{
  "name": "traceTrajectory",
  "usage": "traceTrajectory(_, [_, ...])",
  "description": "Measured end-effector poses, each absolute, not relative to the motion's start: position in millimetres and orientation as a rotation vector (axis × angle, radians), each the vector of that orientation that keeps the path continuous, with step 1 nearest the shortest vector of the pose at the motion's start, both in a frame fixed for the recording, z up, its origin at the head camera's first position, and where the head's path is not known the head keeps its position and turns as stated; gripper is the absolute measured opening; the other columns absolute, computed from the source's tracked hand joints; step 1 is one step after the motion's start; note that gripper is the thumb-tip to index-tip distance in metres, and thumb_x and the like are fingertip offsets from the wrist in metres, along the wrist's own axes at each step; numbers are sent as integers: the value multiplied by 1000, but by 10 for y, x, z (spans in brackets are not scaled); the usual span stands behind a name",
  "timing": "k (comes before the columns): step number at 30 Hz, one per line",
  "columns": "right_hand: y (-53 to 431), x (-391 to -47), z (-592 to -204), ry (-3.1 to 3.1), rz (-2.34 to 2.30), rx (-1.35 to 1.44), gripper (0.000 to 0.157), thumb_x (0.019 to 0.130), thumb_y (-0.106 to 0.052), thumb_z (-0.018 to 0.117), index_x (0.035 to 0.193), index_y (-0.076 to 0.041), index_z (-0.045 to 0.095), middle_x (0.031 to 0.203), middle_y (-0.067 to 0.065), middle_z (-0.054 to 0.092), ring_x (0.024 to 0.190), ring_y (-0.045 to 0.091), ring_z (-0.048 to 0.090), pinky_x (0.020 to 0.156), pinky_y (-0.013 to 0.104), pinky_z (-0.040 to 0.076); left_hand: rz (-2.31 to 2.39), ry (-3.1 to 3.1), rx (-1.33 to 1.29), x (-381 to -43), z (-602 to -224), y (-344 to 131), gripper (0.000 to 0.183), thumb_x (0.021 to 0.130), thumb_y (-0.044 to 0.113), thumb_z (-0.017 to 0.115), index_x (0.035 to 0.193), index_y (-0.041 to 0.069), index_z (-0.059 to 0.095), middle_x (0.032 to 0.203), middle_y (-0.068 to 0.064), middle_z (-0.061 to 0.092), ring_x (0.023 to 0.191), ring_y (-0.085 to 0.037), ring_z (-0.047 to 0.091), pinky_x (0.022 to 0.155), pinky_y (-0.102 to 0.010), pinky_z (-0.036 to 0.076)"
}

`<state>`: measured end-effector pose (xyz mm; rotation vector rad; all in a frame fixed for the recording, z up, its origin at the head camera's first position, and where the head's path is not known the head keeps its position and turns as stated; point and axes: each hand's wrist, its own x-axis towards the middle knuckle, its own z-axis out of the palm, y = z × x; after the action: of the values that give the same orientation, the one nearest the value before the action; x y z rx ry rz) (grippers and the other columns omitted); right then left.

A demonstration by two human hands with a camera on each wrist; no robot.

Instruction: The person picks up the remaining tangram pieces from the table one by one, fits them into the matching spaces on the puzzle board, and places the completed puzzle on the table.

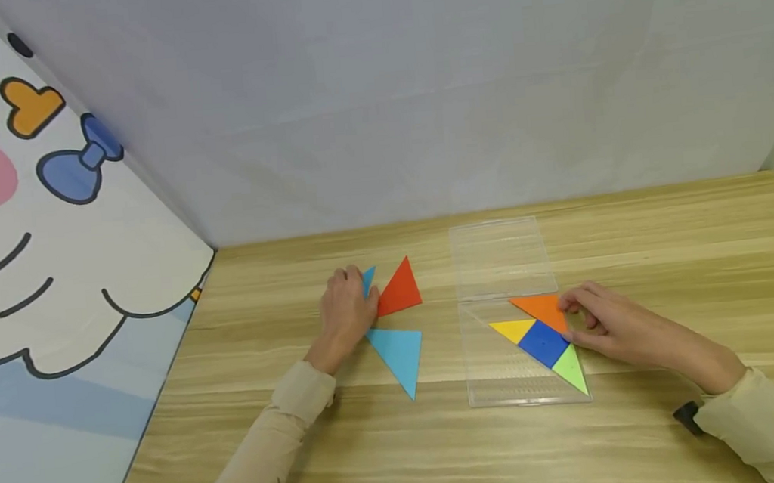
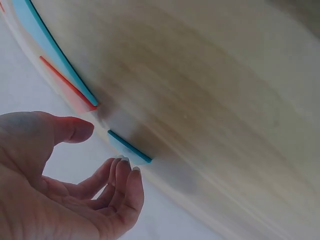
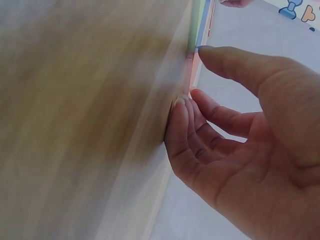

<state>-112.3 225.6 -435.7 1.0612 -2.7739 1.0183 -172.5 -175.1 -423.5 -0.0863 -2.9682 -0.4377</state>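
My left hand is over a small light blue triangle, partly hidden by the fingers. In the left wrist view the fingertips are right at that triangle's edge, with the thumb apart from them. A red triangle and a larger light blue triangle lie beside this hand. My right hand rests at the right edge of a clear plastic tray. Its loosely bent fingers touch an orange triangle, and the thumb is by a blue square.
Also in the tray are a yellow triangle and a green triangle. The tray's clear lid lies unfolded behind it on the wooden table. A white wall stands at the back, and a cartoon-printed panel at the left.
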Motion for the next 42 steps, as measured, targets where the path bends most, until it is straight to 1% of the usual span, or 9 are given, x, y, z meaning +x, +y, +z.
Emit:
traceTrajectory(7, [2252, -1110, -4354, -2776, 1030, 1056, 32, 89, -1, 77, 116, 0, 60, 106, 4, 56, 79, 5, 43, 65, 23, 49, -388, -2989, -61, -1759, -4255, -1805, 38, 99, 22, 67, 110, -13, 57, 104, -26, 58, 92, -38, 58, 78, -48, 55])
traceTrajectory(10, [2253, -1108, -4353, -2776, 1031, 1056, 32, 89, -1, 77, 116, 0, 60, 107, 4, 56, 80, 5, 43, 65, 23, 49, -393, -2991, -31, -1774, -4248, -1828, 39, 98, 24, 67, 109, -12, 57, 103, -25, 57, 95, -40, 57, 83, -50, 53])
traceTrajectory(13, [2254, -1107, -4356, -2772, 1028, 1059, 33, 89, -1, 77, 117, 0, 59, 107, 4, 57, 80, 5, 43, 65, 23, 49, -378, -2991, -9, -1780, -4235, -1847, 39, 97, 25, 67, 106, -11, 56, 103, -25, 56, 96, -41, 57, 84, -52, 50])
traceTrajectory(19, [2253, -1098, -4354, -2756, 1027, 1065, 33, 89, 0, 77, 116, 1, 59, 108, 6, 57, 80, 6, 44, 65, 23, 50, -396, -3058, 37, -1781, -4203, -1862, 42, 98, 28, 62, 113, -11, 53, 107, -28, 56, 98, -43, 55, 85, -54, 50])
traceTrajectory(24, [2247, -1088, -4343, -2761, 1033, 1057, 32, 89, 0, 77, 116, 1, 60, 108, 6, 58, 80, 5, 44, 66, 23, 51, -455, -3102, 37, -1793, -4186, -1866, 38, 97, 25, 59, 114, -8, 52, 110, -27, 53, 100, -42, 52, 86, -55, 49])
traceTrajectory(28, [2242, -1086, -4347, -2758, 1025, 1055, 32, 89, 0, 77, 116, 1, 60, 108, 6, 58, 80, 5, 44, 66, 23, 51, -497, -3110, 28, -1799, -4175, -1864, 35, 95, 22, 59, 113, -7, 52, 110, -28, 53, 100, -42, 51, 86, -55, 49])
traceTrajectory(32, [2239, -1083, -4354, -2752, 1010, 1050, 33, 88, 0, 78, 116, 1, 60, 108, 6, 58, 80, 5, 44, 66, 23, 50, -558, -3120, 17, -1801, -4162, -1869, 35, 94, 20, 60, 116, -7, 52, 111, -29, 53, 102, -43, 50, 88, -56, 48])
traceTrajectory(37, [2227, -1077, -4363, -2741, 991, 1050, 32, 88, -1, 79, 115, 0, 60, 107, 6, 59, 79, 5, 44, 66, 23, 49, -603, -3137, -40, -1817, -4152, -1906, 34, 97, 17, 62, 119, -7, 53, 112, -33, 54, 104, -46, 52, 88, -57, 49])
traceTrajectory(42, [2221, -1067, -4371, -2748, 1001, 1040, 32, 88, 0, 78, 115, 0, 60, 107, 6, 59, 79, 5, 44, 66, 23, 50, -609, -3152, -116, -1829, -4147, -1941, 32, 98, 15, 63, 118, -9, 54, 111, -35, 54, 104, -48, 52, 89, -56, 49])
